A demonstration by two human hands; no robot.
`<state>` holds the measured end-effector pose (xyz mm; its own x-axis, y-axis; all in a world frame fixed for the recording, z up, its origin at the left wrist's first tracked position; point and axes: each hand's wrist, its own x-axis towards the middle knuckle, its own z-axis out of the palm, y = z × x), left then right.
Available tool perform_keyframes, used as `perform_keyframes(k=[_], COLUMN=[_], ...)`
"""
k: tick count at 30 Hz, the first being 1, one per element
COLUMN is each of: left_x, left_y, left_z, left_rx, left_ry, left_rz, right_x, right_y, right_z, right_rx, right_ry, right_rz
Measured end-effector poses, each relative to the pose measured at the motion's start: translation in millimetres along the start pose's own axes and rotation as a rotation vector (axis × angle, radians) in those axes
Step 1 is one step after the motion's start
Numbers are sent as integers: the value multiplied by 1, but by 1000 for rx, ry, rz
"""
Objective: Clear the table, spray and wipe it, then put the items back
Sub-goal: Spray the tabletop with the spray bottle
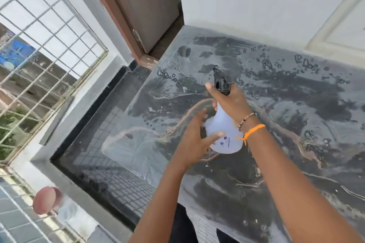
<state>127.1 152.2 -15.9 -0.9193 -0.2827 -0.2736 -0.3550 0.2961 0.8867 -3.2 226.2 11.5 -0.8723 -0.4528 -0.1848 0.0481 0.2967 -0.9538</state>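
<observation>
A white spray bottle (221,126) with a black trigger head is held above the dark stone table (276,94). My right hand (230,100) grips its neck just under the trigger, nozzle pointing away from me. My left hand (194,140) is beside the bottle's base on the left, fingers spread, one fingertip touching the white body. The tabletop is wet, with droplets and streaks of liquid across most of it. No other items stand on it.
A brown door (142,6) and its frame stand at the far left corner of the table. A barred window grille (39,49) runs along the left. A pinkish round object (46,200) lies low at the left. A white wall backs the table.
</observation>
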Motion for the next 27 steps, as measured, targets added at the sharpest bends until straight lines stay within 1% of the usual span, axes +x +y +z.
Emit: perform_keyframes(k=[2,4,5,7,9,11,13,17,20,24,25,27], left_x=[22,49,62,81,92,95,96,100,101,108,109,112], left_y=[-10,-21,-26,-37,-48,-57,-63,-64,-56,-49,-46,-44], left_z=[-27,-54,-66,-85,-98,-101,-102,-102,-99,-89,-85,-78], left_rx=[132,383,529,755,852,870,863,900,892,870,868,896], left_ry=[67,131,116,29,-76,-150,-193,-226,-223,-268,-301,-379], left_rz=[87,56,20,-42,-57,-55,-57,-64,-61,122,142,127], right_x=[16,31,37,47,56,64,70,79,76,66,64,60], right_y=[-2,-2,-2,-1,0,0,-1,0,0,2,3,7], right_z=[4,9,13,22,35,47,57,68,64,45,38,25], right_rx=[-23,-22,0,50,75,90,118,136,162,252,262,274], right_ry=[-16,-22,-21,-26,-46,-51,-17,106,97,172,213,328], right_rz=[61,137,175,242,280,299,325,418,456,477,475,469])
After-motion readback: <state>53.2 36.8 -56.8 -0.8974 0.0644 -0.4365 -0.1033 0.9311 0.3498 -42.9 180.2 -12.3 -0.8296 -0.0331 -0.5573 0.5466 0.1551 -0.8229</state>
